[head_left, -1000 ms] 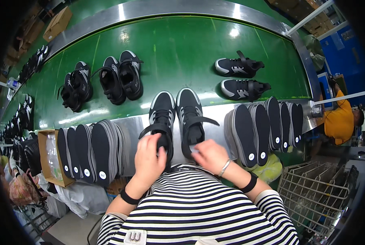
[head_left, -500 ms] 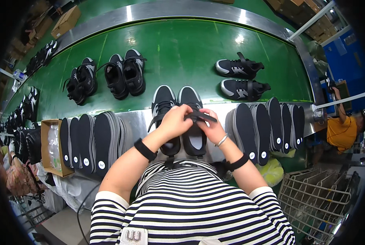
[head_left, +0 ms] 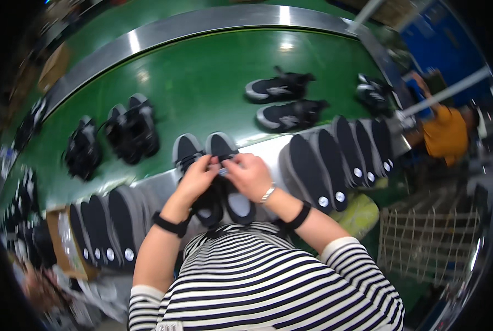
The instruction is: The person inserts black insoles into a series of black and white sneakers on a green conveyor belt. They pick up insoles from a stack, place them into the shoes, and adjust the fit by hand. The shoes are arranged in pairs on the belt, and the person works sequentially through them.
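Green and glossy, the curved conveyor belt (head_left: pixel 202 83) sweeps past a brushed-metal ledge (head_left: pixel 268 149). On that ledge sits a pair of black fabric sneakers with grey toe caps (head_left: pixel 205 151), toes pointing away from the worker. Both hands meet over the laces: the left hand (head_left: pixel 198 177) curls its fingers tight, pinching at the tongue area, while the right hand (head_left: pixel 250 175) closes on the same spot. Flat black insoles with small white round marks (head_left: pixel 335 160) fan out in an overlapping row just beside. More black sneakers (head_left: pixel 282 102) ride the belt.
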`<state>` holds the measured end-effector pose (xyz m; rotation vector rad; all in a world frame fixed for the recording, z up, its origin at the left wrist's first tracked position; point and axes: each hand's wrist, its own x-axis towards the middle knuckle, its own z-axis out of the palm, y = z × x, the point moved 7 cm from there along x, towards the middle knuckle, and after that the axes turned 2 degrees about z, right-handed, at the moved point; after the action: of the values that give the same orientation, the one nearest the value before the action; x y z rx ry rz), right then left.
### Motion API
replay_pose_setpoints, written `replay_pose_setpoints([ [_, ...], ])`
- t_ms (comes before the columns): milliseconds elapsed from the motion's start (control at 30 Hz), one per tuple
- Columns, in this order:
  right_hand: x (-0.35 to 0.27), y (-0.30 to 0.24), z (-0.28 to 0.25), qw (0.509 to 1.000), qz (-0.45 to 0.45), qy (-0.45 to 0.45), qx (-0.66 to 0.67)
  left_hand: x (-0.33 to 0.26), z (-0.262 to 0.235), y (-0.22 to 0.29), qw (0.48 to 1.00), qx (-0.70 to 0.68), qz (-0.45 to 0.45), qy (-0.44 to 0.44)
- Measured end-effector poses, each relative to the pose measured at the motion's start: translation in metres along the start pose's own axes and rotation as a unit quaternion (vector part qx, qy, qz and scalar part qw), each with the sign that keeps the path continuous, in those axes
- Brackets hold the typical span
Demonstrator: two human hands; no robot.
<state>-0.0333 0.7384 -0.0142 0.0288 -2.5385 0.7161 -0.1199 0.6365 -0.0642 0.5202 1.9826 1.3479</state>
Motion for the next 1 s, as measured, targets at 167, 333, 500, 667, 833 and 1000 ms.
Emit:
replay_pose_setpoints([
  [167,0.002,0.002,0.0,0.999,-0.025,-0.007,-0.019,0.002,0.004,0.003,0.997,-0.054,-0.044,-0.019],
  [333,-0.005,-0.001,0.003,0.983,0.023,-0.071,0.168,0.004,0.005,0.006,1.0,0.006,-0.02,0.019],
  [500,-0.013,0.007,-0.029,0.912,0.181,-0.03,0.368,-0.005,0.004,0.009,0.999,-0.011,0.039,0.034],
  [667,-0.038,0.022,-0.061,0.882,0.271,-0.059,0.38,-0.054,0.047,0.121,0.931,0.235,0.276,0.04],
  [833,-0.047,0.032,-0.079,0.926,0.216,-0.059,0.302,-0.048,0.074,0.078,0.989,0.046,0.075,-0.121],
  [1000,-0.097,0.147,-0.157,0.913,0.373,0.039,-0.158,-0.043,0.056,0.064,0.997,-0.041,0.032,-0.061],
])
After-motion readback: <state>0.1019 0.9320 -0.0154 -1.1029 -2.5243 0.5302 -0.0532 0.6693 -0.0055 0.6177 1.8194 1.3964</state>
